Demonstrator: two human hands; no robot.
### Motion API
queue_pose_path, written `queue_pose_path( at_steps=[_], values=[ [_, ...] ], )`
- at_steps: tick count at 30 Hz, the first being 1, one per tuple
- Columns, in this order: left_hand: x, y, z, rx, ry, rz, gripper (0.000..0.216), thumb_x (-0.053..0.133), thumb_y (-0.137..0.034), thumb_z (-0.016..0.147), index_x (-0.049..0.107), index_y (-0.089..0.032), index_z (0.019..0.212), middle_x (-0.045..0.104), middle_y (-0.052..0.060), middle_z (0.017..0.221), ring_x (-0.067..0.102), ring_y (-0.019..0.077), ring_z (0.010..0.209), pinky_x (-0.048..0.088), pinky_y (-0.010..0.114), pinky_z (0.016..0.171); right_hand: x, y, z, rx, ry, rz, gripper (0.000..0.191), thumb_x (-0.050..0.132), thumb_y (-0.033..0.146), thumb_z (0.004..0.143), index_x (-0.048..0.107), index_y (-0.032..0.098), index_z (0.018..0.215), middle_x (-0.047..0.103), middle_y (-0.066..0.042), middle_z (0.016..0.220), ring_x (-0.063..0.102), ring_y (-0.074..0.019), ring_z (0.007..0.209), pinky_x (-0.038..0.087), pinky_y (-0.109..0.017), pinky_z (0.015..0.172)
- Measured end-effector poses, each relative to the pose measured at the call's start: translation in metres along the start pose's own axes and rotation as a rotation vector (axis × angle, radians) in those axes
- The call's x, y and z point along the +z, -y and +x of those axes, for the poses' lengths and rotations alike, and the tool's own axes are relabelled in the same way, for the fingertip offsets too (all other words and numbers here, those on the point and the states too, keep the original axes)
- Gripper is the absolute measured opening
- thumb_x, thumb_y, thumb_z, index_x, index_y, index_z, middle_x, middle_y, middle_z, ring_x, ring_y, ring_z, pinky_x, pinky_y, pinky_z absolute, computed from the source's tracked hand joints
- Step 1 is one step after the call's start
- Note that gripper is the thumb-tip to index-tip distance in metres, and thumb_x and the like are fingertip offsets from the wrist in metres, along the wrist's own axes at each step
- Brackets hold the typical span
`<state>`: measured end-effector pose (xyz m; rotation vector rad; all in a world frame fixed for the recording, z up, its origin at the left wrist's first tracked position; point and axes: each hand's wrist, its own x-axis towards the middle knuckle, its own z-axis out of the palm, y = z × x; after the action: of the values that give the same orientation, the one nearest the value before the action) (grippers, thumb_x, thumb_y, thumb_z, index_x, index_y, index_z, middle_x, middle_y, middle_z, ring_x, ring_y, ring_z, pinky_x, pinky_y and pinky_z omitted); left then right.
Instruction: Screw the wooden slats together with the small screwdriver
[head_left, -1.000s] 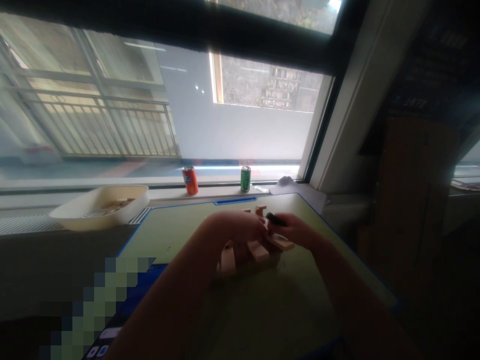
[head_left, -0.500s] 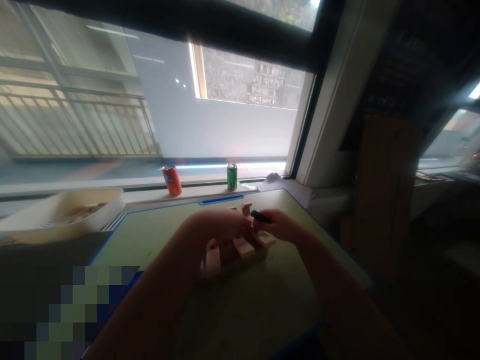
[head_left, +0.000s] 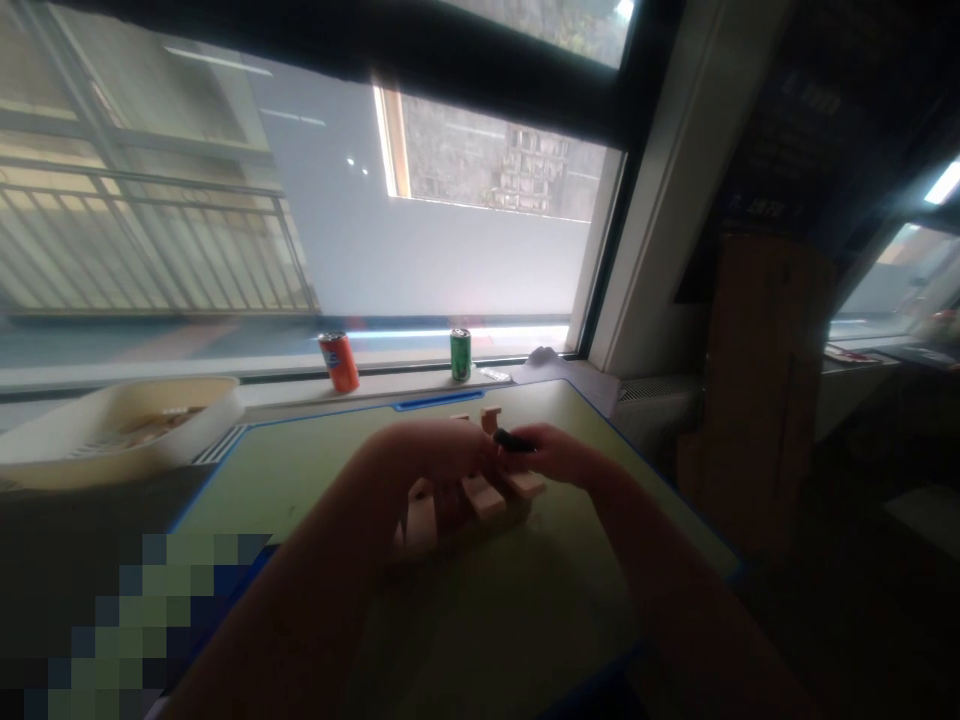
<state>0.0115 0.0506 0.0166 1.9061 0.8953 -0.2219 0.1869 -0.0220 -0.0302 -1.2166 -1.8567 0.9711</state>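
head view: a person's two bare hands meet over a wooden assembly [head_left: 484,496] just below the centre of the frame, on a pale green, blue-edged table [head_left: 270,470]. much of the assembly is hidden: the left hand [head_left: 450,450] and its forearm cover its upper and left parts, leaving a row of light blocks in view below the wrist and a small hooked piece [head_left: 490,420] above. the left fingers are out of sight beyond the back of the hand, so how far they are spread, and what they hold, cannot be told. the left forearm rises from the bottom edge, bending sharply at the wrist so the hand points right. the right hand [head_left: 551,455] comes in from the lower right, fingers curled closed around a black handle [head_left: 516,441] that points left; its far end is lost among the fingers. coarse pixel blocks mask the lower left, and shadow swallows the bottom and right of the frame. a cream tray [head_left: 217,400] is cut off at the left edge, its brown contents blurred; lettering on a dark panel [head_left: 795,130], upper right, is too blurred to read.
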Motion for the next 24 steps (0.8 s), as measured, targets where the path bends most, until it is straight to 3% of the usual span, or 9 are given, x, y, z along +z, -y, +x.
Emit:
queue_pose_path(
  at_steps=[4, 10, 18, 24],
  values=[
    [-0.005, -0.003, -0.006, -0.066, 0.086, -0.133, 0.035, 0.061, -0.042, 0.064, 0.063, -0.016, 0.087, 0.058, 0.005, 0.083, 0.052, 0.0169, 0.072, 0.042, 0.027, 0.064, 0.003, 0.0, 0.0, 0.024, 0.024, 0.073, 0.033, 0.06, 0.041, 0.073, 0.063, 0.012, 0.087, 0.057, -0.002, 0.072, 0.048, -0.0116, 0.064, 0.036, -0.024, 0.058],
    [0.002, 0.003, 0.0, -0.044, 0.024, -0.268, 0.035, 0.06, -0.042, 0.065, 0.062, -0.014, 0.087, 0.057, 0.005, 0.081, 0.05, 0.0147, 0.067, 0.041, 0.027, 0.061, 0.008, -0.006, 0.003, 0.103, -0.031, 0.177, 0.039, 0.062, 0.045, 0.07, 0.064, 0.012, 0.09, 0.056, -0.002, 0.069, 0.046, -0.0109, 0.059, 0.036, -0.024, 0.054],
    [-0.001, 0.007, 0.002, -0.032, -0.018, -0.062, 0.044, 0.058, -0.049, 0.065, 0.063, -0.015, 0.093, 0.058, 0.005, 0.085, 0.049, 0.0154, 0.067, 0.04, 0.027, 0.06, 0.006, -0.004, 0.004, 0.18, -0.055, 0.261, 0.037, 0.065, 0.042, 0.067, 0.064, 0.012, 0.088, 0.058, -0.003, 0.07, 0.049, -0.0115, 0.061, 0.037, -0.024, 0.055],
    [-0.004, -0.001, -0.009, 0.034, 0.047, 0.079, 0.047, 0.061, -0.048, 0.061, 0.062, -0.02, 0.098, 0.059, 0.006, 0.092, 0.053, 0.0195, 0.078, 0.041, 0.03, 0.068, 0.004, 0.0, 0.001, 0.171, -0.021, 0.296, 0.03, 0.064, 0.038, 0.069, 0.062, 0.013, 0.084, 0.053, 0.001, 0.064, 0.042, -0.0072, 0.051, 0.032, -0.022, 0.049]
  ],
)
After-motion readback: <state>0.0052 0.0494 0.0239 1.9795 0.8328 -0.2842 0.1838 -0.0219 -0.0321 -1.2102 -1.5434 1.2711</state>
